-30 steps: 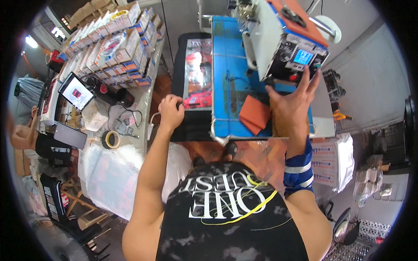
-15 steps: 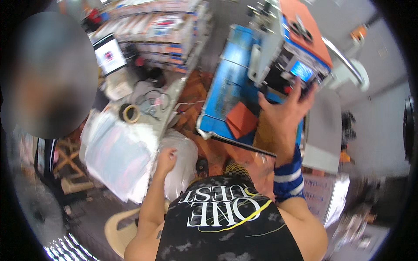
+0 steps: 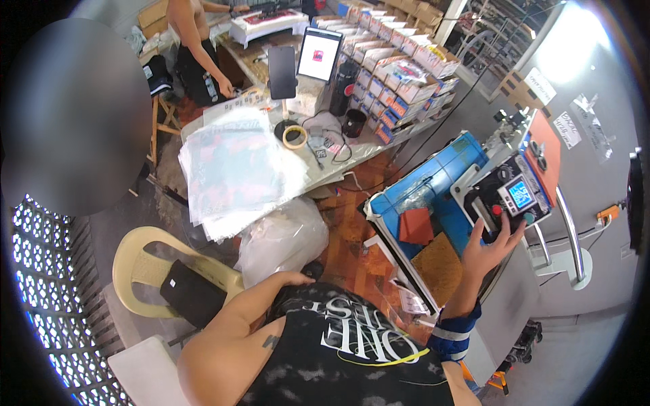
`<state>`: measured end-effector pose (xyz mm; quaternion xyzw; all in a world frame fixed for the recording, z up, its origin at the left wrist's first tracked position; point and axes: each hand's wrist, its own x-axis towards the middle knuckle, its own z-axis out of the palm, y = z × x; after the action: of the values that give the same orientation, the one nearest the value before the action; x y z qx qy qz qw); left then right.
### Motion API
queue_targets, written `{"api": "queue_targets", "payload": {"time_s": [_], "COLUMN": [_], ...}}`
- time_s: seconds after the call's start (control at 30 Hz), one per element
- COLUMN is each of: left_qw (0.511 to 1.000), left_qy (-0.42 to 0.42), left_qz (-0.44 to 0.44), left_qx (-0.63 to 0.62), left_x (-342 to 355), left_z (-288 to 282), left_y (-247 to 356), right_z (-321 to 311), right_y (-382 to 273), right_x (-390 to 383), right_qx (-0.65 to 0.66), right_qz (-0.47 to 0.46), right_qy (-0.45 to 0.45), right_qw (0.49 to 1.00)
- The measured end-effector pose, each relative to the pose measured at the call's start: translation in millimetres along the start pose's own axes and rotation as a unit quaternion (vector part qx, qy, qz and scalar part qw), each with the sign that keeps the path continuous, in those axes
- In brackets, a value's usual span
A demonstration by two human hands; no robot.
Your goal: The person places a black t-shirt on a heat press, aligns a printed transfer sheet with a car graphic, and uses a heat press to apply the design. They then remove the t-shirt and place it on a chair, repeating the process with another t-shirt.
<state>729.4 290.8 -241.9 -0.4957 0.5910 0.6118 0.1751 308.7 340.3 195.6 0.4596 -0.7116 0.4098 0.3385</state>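
Observation:
My right hand (image 3: pixel 489 245) reaches up to the dark control panel (image 3: pixel 504 186) of a heat press, fingers apart and touching near its lower knob and buttons. The panel has a small lit blue screen (image 3: pixel 520 194); orange pads and scissors (image 3: pixel 538 154) lie on the press's top. Below are the press's blue base (image 3: pixel 396 189), orange squares (image 3: pixel 416 225) and a brown pad (image 3: pixel 439 267). My left hand (image 3: pixel 298 279) is low by my waist, beside a bulging white plastic bag (image 3: pixel 281 240); its fingers are too small and partly hidden to read.
A worktable left of the press holds stacked sheets (image 3: pixel 237 166), a tape roll (image 3: pixel 295 137), a phone (image 3: pixel 282 71), a tablet (image 3: pixel 318 54) and stacked boxes (image 3: pixel 399 81). A shirtless person (image 3: pixel 196 47) works beyond it. A plastic chair (image 3: pixel 142 264) stands at lower left.
The view has swung toward the worktable. My left hand has left the handle at the press's front and dropped to my waist. My right hand stays at the control panel.

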Motion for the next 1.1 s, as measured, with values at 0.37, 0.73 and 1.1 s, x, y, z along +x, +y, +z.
{"api": "queue_targets", "payload": {"time_s": [0.37, 0.73, 1.1], "left_qw": [0.990, 0.986, 0.983], "left_qy": [-0.130, -0.138, -0.163], "left_qz": [0.021, 0.029, 0.040], "left_qx": [-0.055, -0.083, -0.074], "left_x": [-65.7, -121.8, -135.0], "left_z": [54.4, 113.0, 113.2], "left_y": [-14.8, -41.0, -26.3], "right_z": [-8.4, -7.0, -2.0], "right_y": [-30.6, -27.1, -17.0], "right_x": [47.4, 39.2, 29.8], "right_qx": [-0.153, -0.171, -0.165], "right_qz": [0.039, 0.041, 0.026], "right_qy": [-0.413, -0.375, -0.334], "right_qw": [0.897, 0.910, 0.928]}}
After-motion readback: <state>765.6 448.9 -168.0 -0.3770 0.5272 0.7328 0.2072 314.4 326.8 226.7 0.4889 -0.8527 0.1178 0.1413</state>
